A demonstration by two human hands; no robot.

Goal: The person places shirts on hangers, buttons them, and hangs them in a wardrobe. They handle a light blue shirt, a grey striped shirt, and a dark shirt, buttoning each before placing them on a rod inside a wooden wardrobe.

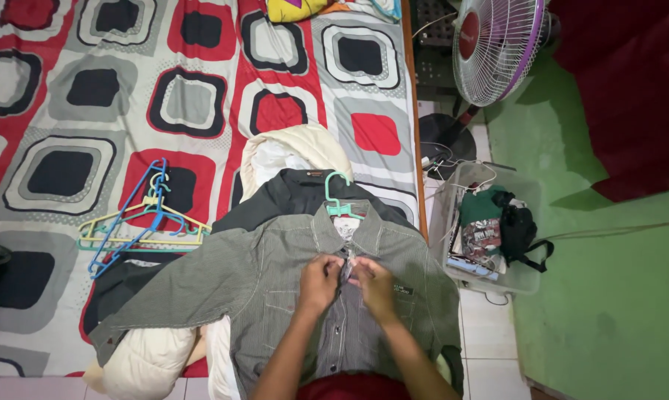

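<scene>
Broadly, a bed point(201, 89) fills most of the view, covered by a sheet printed with red, grey and black rounded squares, and near its right edge lies a heap of garments with a grey pinstriped shirt point(275, 285) spread front-up on top, sleeves out to either side. Under the shirt lie a dark jacket point(290, 194) and, further up the bed, a cream padded garment point(293, 148). The shirt already sits on a teal hanger point(340, 204), whose hook shows just above the collar. To the left on the sheet rests a loose bundle of spare hangers point(138, 222) in blue, teal and yellow. Off the bed to the right, on the tiled floor beside a green wall, stand a clear plastic bin point(490, 230) holding folded clothes and a standing fan point(497, 48) with a white and purple grille. At the middle of the shirt front, just below the collar, both hands meet on the placket: the left hand point(321, 285) pinches one edge of the fabric, and the right hand point(373, 285) pinches the other edge against it, fingertips touching at a button. By the look of it, the step in hand is fastening an upper button of the hung shirt. The next move seems to call for easing the button through its hole while the two edges are kept aligned and taut.
</scene>
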